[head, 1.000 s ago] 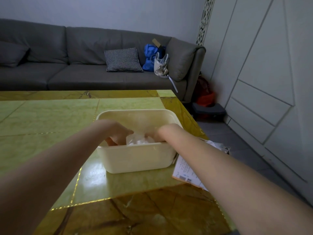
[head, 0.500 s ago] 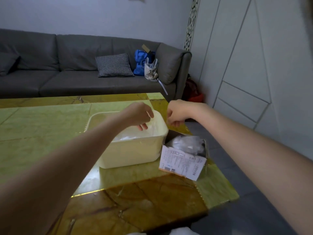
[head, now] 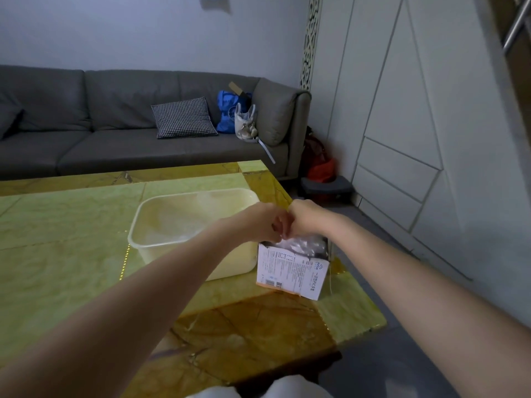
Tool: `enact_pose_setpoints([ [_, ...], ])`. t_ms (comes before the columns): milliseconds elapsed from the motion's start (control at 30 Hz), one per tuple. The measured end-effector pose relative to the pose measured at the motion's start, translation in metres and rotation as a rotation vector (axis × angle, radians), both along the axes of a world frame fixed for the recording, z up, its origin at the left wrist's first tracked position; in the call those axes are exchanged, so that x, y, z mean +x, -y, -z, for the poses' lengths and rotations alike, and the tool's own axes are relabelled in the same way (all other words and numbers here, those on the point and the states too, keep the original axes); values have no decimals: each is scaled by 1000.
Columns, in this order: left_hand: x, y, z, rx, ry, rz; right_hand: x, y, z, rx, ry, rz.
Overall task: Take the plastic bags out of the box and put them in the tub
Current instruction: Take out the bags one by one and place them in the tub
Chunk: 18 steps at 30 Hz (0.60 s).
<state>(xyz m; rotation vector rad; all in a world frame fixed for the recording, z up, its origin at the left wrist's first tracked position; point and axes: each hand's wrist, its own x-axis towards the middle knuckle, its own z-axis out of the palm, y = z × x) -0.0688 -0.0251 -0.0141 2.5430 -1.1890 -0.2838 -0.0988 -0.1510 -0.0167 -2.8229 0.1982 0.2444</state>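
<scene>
Crinkled clear plastic bags [head: 304, 245] fill the open white printed cardboard box [head: 290, 271], just right of the cream plastic tub [head: 161, 225] on the green marble table [head: 57, 254]. My left hand [head: 263, 222] and right hand [head: 304, 216] meet over the box mouth; I cannot tell whether the curled fingers have pinched anything. Pulling could tip the light box off the near right edge. Half a second ago my hands were higher and apart.

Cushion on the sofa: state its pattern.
Black-and-white houndstooth check on the cushion; head view.
</scene>
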Motion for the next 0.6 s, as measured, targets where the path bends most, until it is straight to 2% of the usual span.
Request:
enact_pose_setpoints([
  [133,1,3,5,-31,-2,-31,-1,7,-12,64,-43,-10],
  [267,1,7,12,-31,106,-60,-3,8,-14,94,-63,-32],
  [467,9,-2,8,-24,218,-60,-7,12,-14,419,-153,110],
  [600,11,-9,1,-20,279,-53,-14,7,-7,471,-234,160],
])
